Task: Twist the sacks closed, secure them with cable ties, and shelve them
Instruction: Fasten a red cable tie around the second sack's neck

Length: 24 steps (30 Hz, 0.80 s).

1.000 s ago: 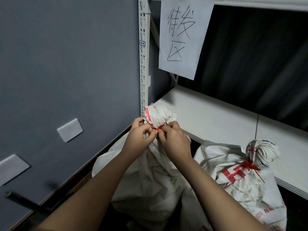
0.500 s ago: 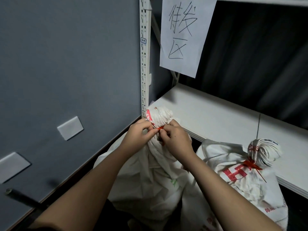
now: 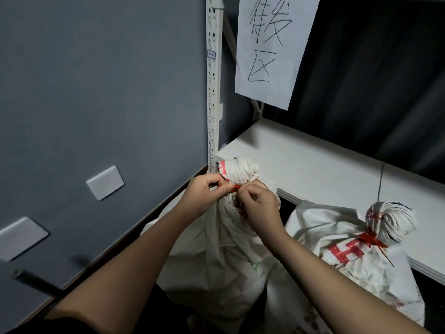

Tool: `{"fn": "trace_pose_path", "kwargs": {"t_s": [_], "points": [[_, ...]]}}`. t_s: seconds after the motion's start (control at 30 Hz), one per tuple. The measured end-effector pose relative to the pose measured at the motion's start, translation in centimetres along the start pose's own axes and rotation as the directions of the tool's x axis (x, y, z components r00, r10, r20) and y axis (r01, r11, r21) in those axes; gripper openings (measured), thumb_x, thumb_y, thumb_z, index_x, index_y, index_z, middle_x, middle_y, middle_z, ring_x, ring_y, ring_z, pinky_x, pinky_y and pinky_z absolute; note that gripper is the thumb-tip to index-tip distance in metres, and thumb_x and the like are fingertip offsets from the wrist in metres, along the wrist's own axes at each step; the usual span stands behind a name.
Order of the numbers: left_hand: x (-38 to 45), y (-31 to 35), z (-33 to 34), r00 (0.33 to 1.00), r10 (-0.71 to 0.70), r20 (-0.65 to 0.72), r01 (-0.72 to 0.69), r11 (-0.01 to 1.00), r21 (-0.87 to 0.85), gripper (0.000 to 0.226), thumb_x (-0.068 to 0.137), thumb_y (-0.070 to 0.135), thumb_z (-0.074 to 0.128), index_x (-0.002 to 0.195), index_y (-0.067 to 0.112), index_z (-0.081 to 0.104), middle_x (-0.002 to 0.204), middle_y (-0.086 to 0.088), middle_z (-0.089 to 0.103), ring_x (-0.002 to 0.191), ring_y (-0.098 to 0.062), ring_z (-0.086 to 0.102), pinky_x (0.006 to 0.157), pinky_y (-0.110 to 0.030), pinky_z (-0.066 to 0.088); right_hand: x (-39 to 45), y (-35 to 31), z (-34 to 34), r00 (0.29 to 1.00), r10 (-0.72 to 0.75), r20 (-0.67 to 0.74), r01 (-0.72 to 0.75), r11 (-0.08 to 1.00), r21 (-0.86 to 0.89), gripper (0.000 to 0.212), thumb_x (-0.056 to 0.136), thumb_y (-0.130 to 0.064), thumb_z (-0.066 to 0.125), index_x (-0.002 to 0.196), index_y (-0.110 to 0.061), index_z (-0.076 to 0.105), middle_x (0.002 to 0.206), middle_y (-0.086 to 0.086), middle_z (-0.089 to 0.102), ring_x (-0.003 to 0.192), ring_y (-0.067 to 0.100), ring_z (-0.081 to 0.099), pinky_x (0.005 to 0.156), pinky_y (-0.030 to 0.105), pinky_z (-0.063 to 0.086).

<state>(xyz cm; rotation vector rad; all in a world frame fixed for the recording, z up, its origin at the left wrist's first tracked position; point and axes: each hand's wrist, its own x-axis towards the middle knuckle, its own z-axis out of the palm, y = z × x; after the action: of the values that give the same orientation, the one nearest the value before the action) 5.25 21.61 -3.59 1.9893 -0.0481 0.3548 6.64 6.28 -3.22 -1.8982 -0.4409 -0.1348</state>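
red cable tie (image 3: 236, 188) pinched at twisted neck of near sack (image 3: 224, 249) by left hand (image 3: 204, 196) and right hand (image 3: 258, 204); grip unchanged since earlier, cinching judged unfinished; right sack (image 3: 361, 261) already tied.

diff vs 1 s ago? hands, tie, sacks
Little changed. Both hands stay at the twisted neck of the near sack: left hand and right hand still pinch the red cable tie between them, fingers shifting only slightly. Nothing let go. The tied sack on the right, the shelf and the paper sign stayed put; only the camera shifted a little.
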Motion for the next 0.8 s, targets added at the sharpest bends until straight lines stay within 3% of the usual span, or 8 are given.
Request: {"fn": "trace_pose_path", "kwargs": {"t_s": [0.07, 0.17, 0.3, 0.47, 0.6, 0.8], "points": [[-0.2, -0.1, 0.1, 0.999, 0.024, 0.024, -0.024, 0.999, -0.030, 0.022, 0.086, 0.015, 0.067, 0.065, 0.017, 0.062, 0.068, 0.008, 0.059, 0.069, -0.002, 0.054, 0.070, -0.016, 0.041, 0.0, 0.0, 0.3, 1.000, -0.003, -0.018, 0.004, 0.999, 0.046, 0.028, 0.074, -0.014, 0.049, 0.055, 0.007, 0.053, 0.065, 0.019, 0.053, 0.068, 0.028, 0.051, 0.066, 0.046, 0.045], [-0.4, -0.2, 0.2, 0.998, 0.054, 0.025, -0.052, 0.996, -0.066, 0.019, 0.084, 0.020, 0.062, 0.067, 0.014, 0.060, 0.075, 0.002, 0.056, 0.077, -0.008, 0.053, 0.074, -0.017, 0.040, 0.1, 0.2, 0.6, 0.999, -0.023, -0.036, 0.025, 0.999, 0.046, 0.031, 0.072, -0.019, 0.048, 0.055, 0.006, 0.051, 0.063, 0.018, 0.053, 0.068, 0.030, 0.051, 0.068, 0.050, 0.044], [-0.5, -0.4, 0.1, 0.997, 0.053, 0.055, -0.050, 0.997, -0.056, 0.028, 0.087, 0.011, 0.063, 0.063, 0.021, 0.053, 0.073, 0.009, 0.051, 0.070, 0.005, 0.049, 0.067, -0.012, 0.036, -0.4, 0.5, 0.7, 0.996, -0.073, -0.046, 0.072, 0.997, -0.027, 0.027, 0.075, -0.017, 0.051, 0.054, -0.002, 0.055, 0.062, 0.005, 0.057, 0.071, 0.025, 0.053, 0.075, 0.044, 0.045], [-0.5, -1.1, 0.3, 0.999, -0.023, 0.028, 0.024, 0.999, -0.039, 0.033, 0.088, 0.011, 0.065, 0.060, 0.022, 0.050, 0.056, 0.014, 0.051, 0.057, 0.004, 0.043, 0.059, -0.015, 0.034, -0.9, 0.7, 0.8, 0.991, -0.100, -0.091, 0.096, 0.994, -0.049, 0.024, 0.077, -0.011, 0.053, 0.054, -0.007, 0.055, 0.065, -0.002, 0.056, 0.074, 0.025, 0.054, 0.072, 0.036, 0.044], [-0.5, -0.8, 0.2, 0.996, -0.092, 0.000, 0.091, 0.982, -0.163, 0.030, 0.088, 0.005, 0.064, 0.062, 0.013, 0.052, 0.063, 0.001, 0.052, 0.057, 0.005, 0.047, 0.062, -0.009, 0.039, -0.7, 0.6, 0.8, 0.988, -0.132, -0.083, 0.129, 0.991, -0.035, 0.024, 0.077, -0.009, 0.053, 0.054, -0.006, 0.055, 0.065, -0.002, 0.056, 0.072, 0.025, 0.055, 0.070, 0.037, 0.045], [-0.6, -0.5, 0.3, 0.990, -0.141, -0.023, 0.135, 0.976, -0.169, 0.028, 0.087, 0.004, 0.064, 0.062, 0.011, 0.054, 0.063, 0.000, 0.054, 0.055, 0.006, 0.049, 0.062, -0.007, 0.040, -0.9, 0.8, 0.5, 0.985, -0.168, -0.043, 0.169, 0.985, 0.016, 0.024, 0.079, -0.010, 0.052, 0.055, -0.005, 0.056, 0.067, 0.000, 0.057, 0.072, 0.022, 0.056, 0.072, 0.039, 0.045]]}}
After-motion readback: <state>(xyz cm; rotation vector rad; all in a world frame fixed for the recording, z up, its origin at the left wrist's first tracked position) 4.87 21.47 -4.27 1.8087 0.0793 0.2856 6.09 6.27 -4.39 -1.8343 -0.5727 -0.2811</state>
